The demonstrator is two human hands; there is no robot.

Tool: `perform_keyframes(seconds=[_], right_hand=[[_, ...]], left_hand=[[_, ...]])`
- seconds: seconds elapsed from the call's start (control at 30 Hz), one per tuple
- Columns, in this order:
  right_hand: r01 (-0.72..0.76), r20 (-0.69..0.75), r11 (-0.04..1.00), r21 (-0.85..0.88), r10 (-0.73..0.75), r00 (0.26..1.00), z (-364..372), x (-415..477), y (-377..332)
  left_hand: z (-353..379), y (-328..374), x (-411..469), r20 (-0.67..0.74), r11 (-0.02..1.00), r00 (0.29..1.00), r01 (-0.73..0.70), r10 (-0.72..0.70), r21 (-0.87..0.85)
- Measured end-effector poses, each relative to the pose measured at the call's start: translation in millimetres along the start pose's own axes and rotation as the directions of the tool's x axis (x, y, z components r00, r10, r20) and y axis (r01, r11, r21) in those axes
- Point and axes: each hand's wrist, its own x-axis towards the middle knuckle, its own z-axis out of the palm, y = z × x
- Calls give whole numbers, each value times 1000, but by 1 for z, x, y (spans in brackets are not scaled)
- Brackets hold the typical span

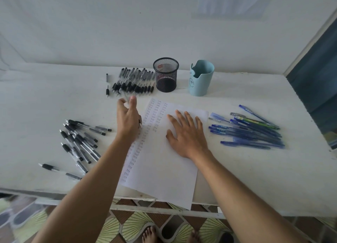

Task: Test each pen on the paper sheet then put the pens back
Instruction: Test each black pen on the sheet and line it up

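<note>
**A:** Where are our hands?

**B:** Our right hand (pixel 186 133) lies palm down on the paper sheet (pixel 164 170) in the middle of the frame. Its fingers are straight and spread on the blank right half.

**A:** And the left?

**B:** Our left hand (pixel 128 117) reaches toward the upper middle. Its thumb and fingers pinch a pen (pixel 125 98) that is too blurred for us to tell its colour. The pen sits just below the row of black pens (pixel 133 82).

**A:** What does the sheet show?

**B:** Columns of small handwritten words (pixel 155 111) run down its left side, partly under our left wrist. The sheet's near corner hangs over the edge of the table (pixel 255 170).

**A:** Where do the other pens lie?

**B:** The row of black pens is at the top middle, just left of a black mesh cup (pixel 166 75). We see 1 lone pen (pixel 107 92) apart at the row's left end. A loose pile of black pens (pixel 80 142) is scattered at the lower left. A pile of blue pens (pixel 251 131) lies right of the sheet, with 1 green pen (pixel 255 121) among them.

**A:** And the 2 cups?

**B:** The mesh cup and a light blue cup (pixel 201 78) stand upright near each other at the top middle, not touching.
</note>
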Motion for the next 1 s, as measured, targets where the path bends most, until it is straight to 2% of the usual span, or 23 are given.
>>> perform_keyframes(seconds=[0.17,0.37,0.5,0.63,0.8,0.87,1.0], right_hand=[[-11,0,1000,-5,11,1000,0,0,-1],[-13,-14,1000,-11,13,1000,1,-1,-2],[-15,-20,1000,10,16,1000,1,-1,-3],[-16,-25,1000,5,16,1000,1,-2,-2],[-16,-34,1000,0,16,999,3,0,-1],[-16,-27,1000,-11,15,1000,3,0,-1],[-11,-28,1000,-18,10,1000,4,1,0]], left_hand=[[-19,11,14,126,991,990,-79,65,104],[-39,14,34,105,965,991,-107,84,240],[-42,15,47,106,859,991,-126,84,496],[-38,22,65,79,684,989,-146,128,715],[-15,36,86,72,612,987,-144,141,778],[-8,38,95,89,551,980,-174,178,816],[2,31,112,121,493,959,-237,256,837]])
